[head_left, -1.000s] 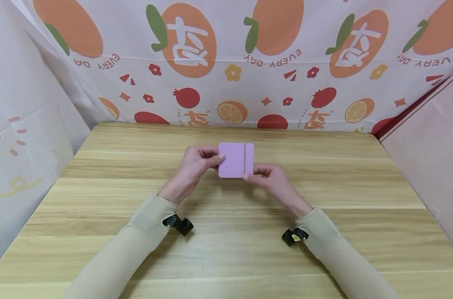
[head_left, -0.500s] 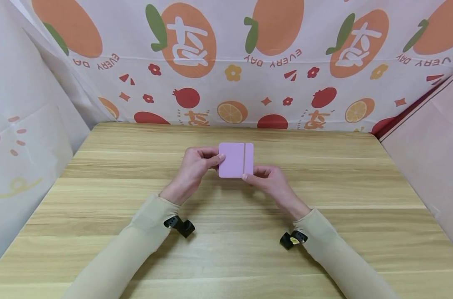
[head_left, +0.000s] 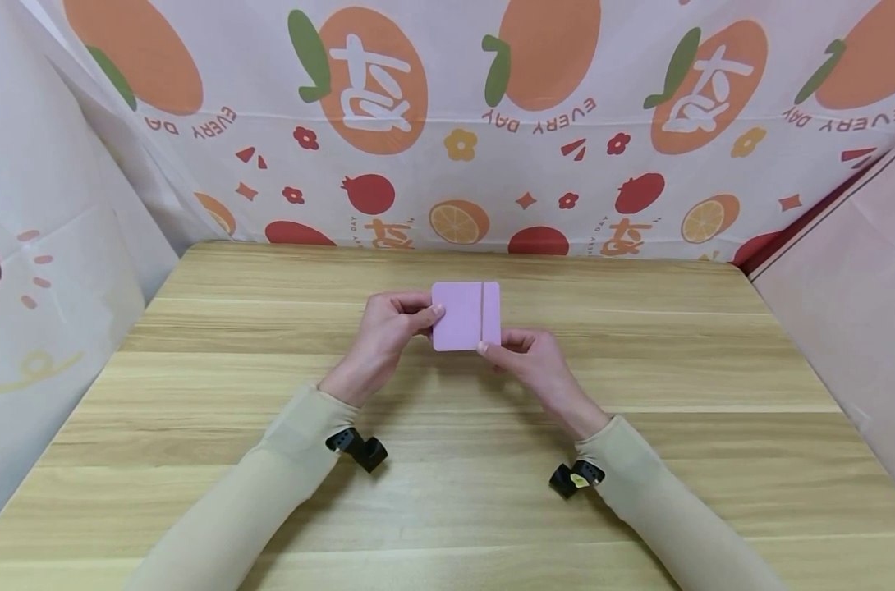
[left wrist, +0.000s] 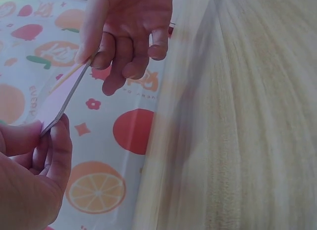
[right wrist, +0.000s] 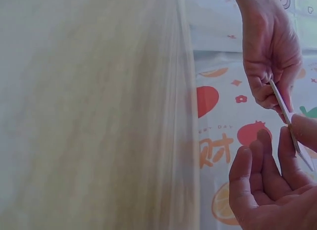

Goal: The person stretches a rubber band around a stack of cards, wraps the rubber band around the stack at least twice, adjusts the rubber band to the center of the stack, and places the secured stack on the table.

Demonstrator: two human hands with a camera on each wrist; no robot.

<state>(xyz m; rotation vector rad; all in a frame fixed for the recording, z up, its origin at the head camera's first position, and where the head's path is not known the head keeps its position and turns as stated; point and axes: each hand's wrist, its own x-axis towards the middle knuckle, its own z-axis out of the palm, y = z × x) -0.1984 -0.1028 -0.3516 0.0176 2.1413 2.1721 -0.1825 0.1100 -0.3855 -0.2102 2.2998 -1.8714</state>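
A small lilac square notebook with rounded corners is held above the table, its cover facing the head camera. A thin tan elastic band runs down the cover near its right edge. My left hand pinches the left edge, thumb on the cover and fingers behind. At the lower right corner my right hand pinches the notebook, the thumb tip by the band's lower end. Edge-on in the left wrist view, the notebook looks thin. The right hand's other fingers are spread loosely, off the notebook. Its back is hidden.
The wood-grain table spreads below both hands. A white curtain with fruit prints hangs behind its far edge. Pale cloths flank the sides. Black wrist cameras are strapped over both sleeves.
Both wrists have shifted slightly inward. My right thumb and the elastic band have moved very slightly left. The notebook stays in nearly the same place, held by both hands throughout.
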